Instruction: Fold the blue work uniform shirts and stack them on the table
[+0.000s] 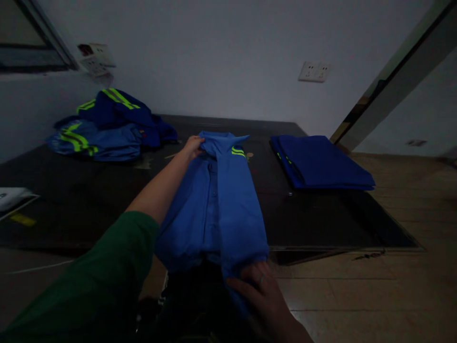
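A light blue work jacket point(237, 200) lies lengthwise on the dark table, its lower end hanging over the near edge. One sleeve, with yellow-green stripes near the shoulder, is folded straight down along the front. My left hand point(193, 146) pinches the cloth at the left side of the collar. Near the table's front edge, my right hand point(260, 288), with a ring on one finger, grips the lower end of that sleeve. Its fingertips are partly hidden by cloth and shadow.
A crumpled heap of blue striped clothing point(117, 119) lies at the back left of the table point(314, 219). Folded dark blue garments point(324, 162) are stacked at the right. A white object point(13, 197) sits at the left edge. Wall sockets point(314, 72) are behind.
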Motion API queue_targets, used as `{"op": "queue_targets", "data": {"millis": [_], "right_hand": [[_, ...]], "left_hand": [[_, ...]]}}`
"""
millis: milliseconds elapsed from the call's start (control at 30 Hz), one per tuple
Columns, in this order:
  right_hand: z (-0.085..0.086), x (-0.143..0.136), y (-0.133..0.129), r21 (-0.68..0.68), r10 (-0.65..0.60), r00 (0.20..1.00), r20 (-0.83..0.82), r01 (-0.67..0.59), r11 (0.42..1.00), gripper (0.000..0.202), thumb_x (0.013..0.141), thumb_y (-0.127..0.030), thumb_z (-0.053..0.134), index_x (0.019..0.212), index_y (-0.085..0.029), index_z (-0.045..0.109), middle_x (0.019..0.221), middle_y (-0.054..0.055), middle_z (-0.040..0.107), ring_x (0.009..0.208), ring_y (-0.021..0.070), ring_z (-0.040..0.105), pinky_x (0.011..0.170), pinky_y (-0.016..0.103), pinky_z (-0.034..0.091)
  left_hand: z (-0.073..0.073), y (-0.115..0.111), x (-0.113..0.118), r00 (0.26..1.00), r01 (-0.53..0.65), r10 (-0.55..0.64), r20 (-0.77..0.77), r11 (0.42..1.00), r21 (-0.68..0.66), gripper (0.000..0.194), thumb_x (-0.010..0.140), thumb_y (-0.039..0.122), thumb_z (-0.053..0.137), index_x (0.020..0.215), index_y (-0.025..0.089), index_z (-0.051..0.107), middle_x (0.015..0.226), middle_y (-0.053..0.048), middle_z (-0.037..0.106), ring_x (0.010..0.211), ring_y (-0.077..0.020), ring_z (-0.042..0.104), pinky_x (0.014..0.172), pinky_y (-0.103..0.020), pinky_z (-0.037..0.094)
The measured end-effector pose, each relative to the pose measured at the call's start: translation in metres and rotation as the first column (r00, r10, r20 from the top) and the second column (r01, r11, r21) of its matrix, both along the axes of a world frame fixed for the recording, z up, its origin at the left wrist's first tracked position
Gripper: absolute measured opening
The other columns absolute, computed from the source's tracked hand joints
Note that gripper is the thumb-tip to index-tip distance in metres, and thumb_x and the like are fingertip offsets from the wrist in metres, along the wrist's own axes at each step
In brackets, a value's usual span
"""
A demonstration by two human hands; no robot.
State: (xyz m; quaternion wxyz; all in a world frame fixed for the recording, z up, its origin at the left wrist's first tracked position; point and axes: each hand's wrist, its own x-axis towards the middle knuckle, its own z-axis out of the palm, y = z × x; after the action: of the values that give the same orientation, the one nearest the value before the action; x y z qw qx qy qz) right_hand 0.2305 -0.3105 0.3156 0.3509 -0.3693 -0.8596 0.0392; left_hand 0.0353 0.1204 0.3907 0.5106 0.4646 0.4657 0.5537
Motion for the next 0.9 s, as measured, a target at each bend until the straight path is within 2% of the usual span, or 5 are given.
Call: {"op": "queue_targets", "data": {"millis": [133, 367, 533, 700, 900], "right_hand": [[-0.002, -0.007, 0.001, -0.108, 0.011, 0.986, 0.169, 0.008, 0.994, 0.055, 0.064, -0.006, 0.049, 0.118, -0.02, 0.054, 0.092, 0.007, 0.057, 0.083, 0.0202, 0.049, 0.068, 0.031, 0.037], [-0.01, -0.008, 0.001, 0.044, 0.004, 0.999, -0.041, -0.002, 0.999, 0.04, 0.071, -0.013, 0.046, 0.11, -0.021, 0.049, 0.085, 0.005, 0.054, 0.077, 0.0192, 0.049, 0.067, 0.032, 0.038], [-0.033, -0.037, 0.013, -0.031, -0.055, 0.984, 0.168, 0.061, 0.998, 0.042, 0.079, -0.014, 0.053, 0.12, -0.021, 0.052, 0.094, 0.007, 0.062, 0.084, 0.0212, 0.055, 0.073, 0.035, 0.045], [-0.022, -0.018, 0.011, -0.188, 0.018, 0.997, 0.081, -0.003, 0.982, 0.042, 0.084, -0.026, 0.063, 0.126, -0.024, 0.054, 0.111, 0.008, 0.064, 0.098, 0.0211, 0.059, 0.081, 0.034, 0.049], [-0.006, 0.043, 0.015, -0.373, -0.576, 0.799, -0.175, 0.488, 0.789, 0.036, 0.092, -0.044, 0.048, 0.071, -0.02, 0.066, 0.068, 0.004, 0.067, 0.062, 0.0159, 0.063, 0.058, 0.024, 0.046]], "left_hand": [[-0.02, -0.012, -0.013, 0.995, -0.051, 0.053, -0.082, 0.998, 0.03, 0.047, 0.071, 0.003, 0.059, 0.116, 0.017, 0.052, 0.083, -0.005, 0.066, 0.063, -0.0157, 0.063, 0.066, -0.034, 0.054], [0.023, -0.006, -0.004, 0.972, 0.037, 0.027, -0.235, 0.965, 0.261, 0.055, 0.071, -0.005, 0.043, 0.121, 0.012, 0.058, 0.118, -0.009, 0.065, 0.101, -0.0182, 0.064, 0.093, -0.034, 0.048], [0.019, -0.024, -0.025, 0.913, -0.022, 0.139, -0.383, 0.955, 0.295, 0.042, 0.07, 0.0, 0.053, 0.111, 0.007, 0.063, 0.129, -0.015, 0.058, 0.13, -0.0265, 0.043, 0.112, -0.04, 0.026], [0.018, -0.139, -0.05, 0.782, 0.327, -0.03, -0.623, 0.87, 0.369, 0.032, 0.082, 0.019, 0.057, 0.113, 0.014, 0.062, 0.121, -0.01, 0.063, 0.107, -0.0212, 0.06, 0.098, -0.037, 0.043], [-0.023, -0.337, -0.064, 0.34, 0.717, -0.691, -0.638, 0.629, -0.299, 0.035, 0.091, 0.045, 0.048, 0.088, 0.018, 0.07, 0.077, -0.004, 0.072, 0.063, -0.0154, 0.067, 0.062, -0.024, 0.049]]}}
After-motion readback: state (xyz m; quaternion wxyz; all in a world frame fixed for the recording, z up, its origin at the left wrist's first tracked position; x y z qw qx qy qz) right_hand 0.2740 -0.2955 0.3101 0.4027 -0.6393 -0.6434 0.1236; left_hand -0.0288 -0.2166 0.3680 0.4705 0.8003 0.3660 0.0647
